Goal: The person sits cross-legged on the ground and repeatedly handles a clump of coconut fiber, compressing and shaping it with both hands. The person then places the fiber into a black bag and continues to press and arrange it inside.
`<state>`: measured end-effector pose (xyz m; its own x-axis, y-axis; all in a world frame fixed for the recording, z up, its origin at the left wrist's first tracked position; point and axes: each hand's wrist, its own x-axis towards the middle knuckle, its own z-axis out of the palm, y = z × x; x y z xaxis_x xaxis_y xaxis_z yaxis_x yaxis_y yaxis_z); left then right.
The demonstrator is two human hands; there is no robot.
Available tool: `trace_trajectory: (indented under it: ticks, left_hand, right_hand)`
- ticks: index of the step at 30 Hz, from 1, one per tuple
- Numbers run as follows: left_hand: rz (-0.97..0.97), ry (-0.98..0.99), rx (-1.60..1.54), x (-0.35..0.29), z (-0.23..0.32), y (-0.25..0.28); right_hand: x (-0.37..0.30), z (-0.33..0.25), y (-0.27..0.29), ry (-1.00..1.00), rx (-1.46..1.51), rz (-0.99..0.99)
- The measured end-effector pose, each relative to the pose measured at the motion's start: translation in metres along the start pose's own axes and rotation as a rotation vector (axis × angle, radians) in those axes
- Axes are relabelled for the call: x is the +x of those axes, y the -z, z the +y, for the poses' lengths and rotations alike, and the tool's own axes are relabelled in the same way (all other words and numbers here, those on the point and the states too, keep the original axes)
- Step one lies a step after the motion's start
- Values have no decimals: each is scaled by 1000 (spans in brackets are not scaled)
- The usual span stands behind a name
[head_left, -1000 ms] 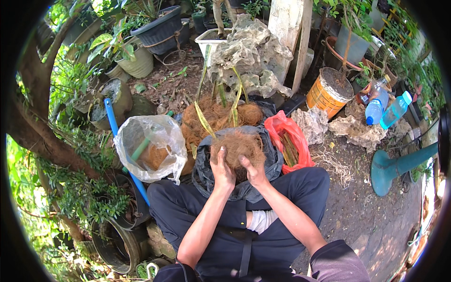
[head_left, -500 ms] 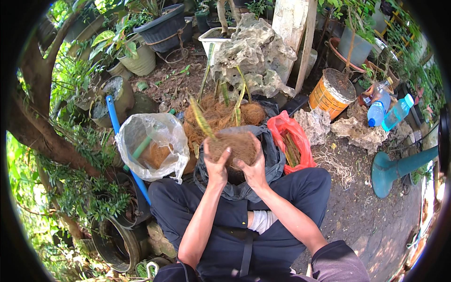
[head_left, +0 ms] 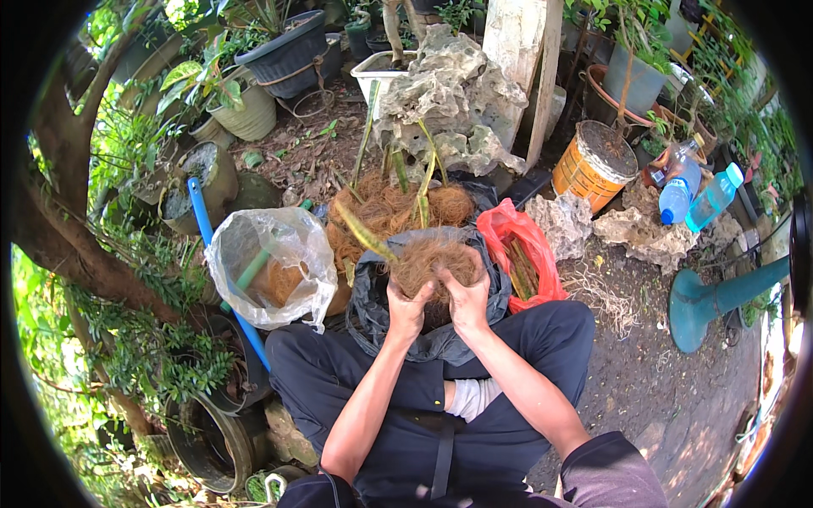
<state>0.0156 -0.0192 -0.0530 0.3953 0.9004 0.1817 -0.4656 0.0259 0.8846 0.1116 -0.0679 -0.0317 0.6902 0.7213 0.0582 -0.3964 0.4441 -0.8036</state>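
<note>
Both my hands are wrapped round a ball of brown coconut fibre (head_left: 430,261), with a yellow-green snake plant leaf (head_left: 362,230) sticking out to its upper left. My left hand (head_left: 408,308) grips its left side; my right hand (head_left: 468,298) grips the right, the thumb pressed on the front. Beneath the ball, a black plastic bag (head_left: 367,298) lies between my crossed legs, dark material inside. Just beyond it sit more fibre-wrapped clumps (head_left: 391,207) with upright snake plant leaves. A red plastic bag (head_left: 550,264) with cut leaf pieces stands to the right.
A clear plastic bag (head_left: 298,230) with some fibre stands left, beside a blue pole (head_left: 203,216). Jagged rock (head_left: 449,97) rises ahead. An orange-labelled bucket (head_left: 593,168), plastic bottles (head_left: 714,199) and a green stand (head_left: 696,305) are at right. Potted plants surround the area.
The fibre ball has been turned and shifted slightly to the right. My left hand has moved right and lower round it, and my right hand has moved slightly right. The leaf now leans further left.
</note>
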Motion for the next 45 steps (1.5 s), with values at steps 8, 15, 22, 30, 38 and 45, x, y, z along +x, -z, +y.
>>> trace_trajectory:
  ticks: [8, 15, 22, 30, 38, 45]
  left_hand:
    - [416, 217, -416, 21, 32, -7]
    - [360, 289, -409, 17, 5, 31]
    - [271, 269, -331, 10, 30, -9]
    - [30, 93, -380, -1, 10, -5]
    - [113, 112, -758, 12, 14, -6]
    - [-54, -163, -10, 22, -7, 24]
  right_hand:
    - [-16, 3, -16, 117, -7, -103]
    - [-36, 33, -12, -165, -278, -323]
    - [-42, 29, -6, -57, -133, -133]
    - [-24, 17, -8, -72, 58, 16]
    - [-18, 22, -6, -122, 223, 81]
    - [-5, 21, 4, -201, 340, 136]
